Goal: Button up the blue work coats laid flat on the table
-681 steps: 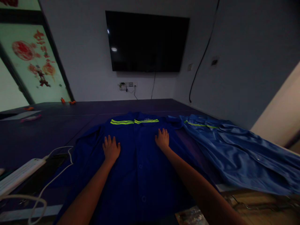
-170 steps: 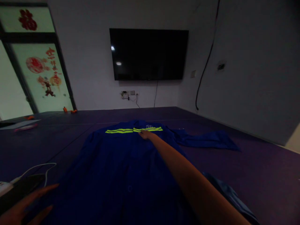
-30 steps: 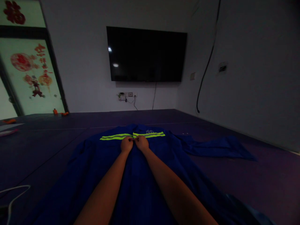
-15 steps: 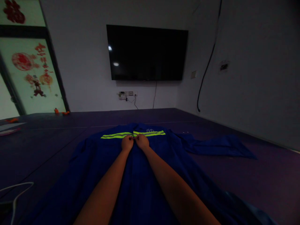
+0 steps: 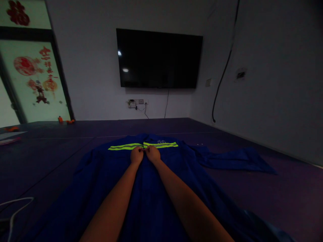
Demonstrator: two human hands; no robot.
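On dark table (image 5: 277,188): left hand (image 5: 136,155), right hand (image 5: 152,153) both pinched shut on blue reflective-striped work jacket (image 5: 151,201) placket. Risk: dim light, fabric slipping from pinch.

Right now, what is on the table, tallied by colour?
Blue: 1, the work jacket, both hands pinching its front; left hand, right hand
White: 2, cable, paper
Orange: 3, small items
Total: 6
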